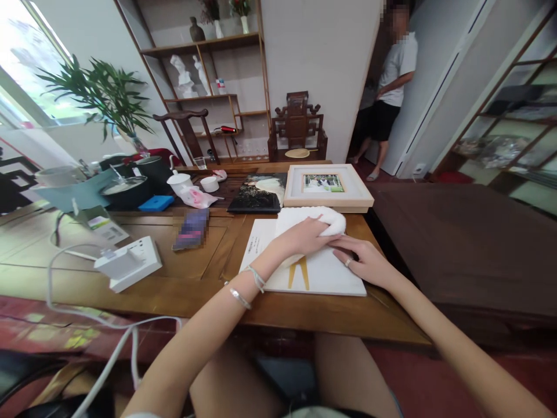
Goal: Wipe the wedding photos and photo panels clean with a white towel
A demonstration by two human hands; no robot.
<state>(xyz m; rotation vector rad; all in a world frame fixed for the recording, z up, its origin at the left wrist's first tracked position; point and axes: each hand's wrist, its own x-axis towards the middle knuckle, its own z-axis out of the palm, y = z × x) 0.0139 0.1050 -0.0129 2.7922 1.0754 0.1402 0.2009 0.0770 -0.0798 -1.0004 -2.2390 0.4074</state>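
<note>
A white towel (296,217) lies bunched on a flat white board (331,284) with small dark print at its left and a yellow two-legged shape near its front. My left hand (307,235) rests on the towel, its fingers curled into the folds and partly hidden. My right hand (363,261), with a ring, lies at the board's right side. Its fingers stretch out towards my left fingertips at the towel's lower edge, the thumb apart below them. Behind the towel are a light wood picture frame (361,194) and a dark glossy photo panel (246,194).
The wooden table (217,296) carries a white power strip (139,264) with a cable, a blurred purple item (191,229), a blue box (156,202), a white teapot (179,181) and a black pot (126,191). A person (394,75) stands in the doorway. A dark brown surface (470,244) lies right.
</note>
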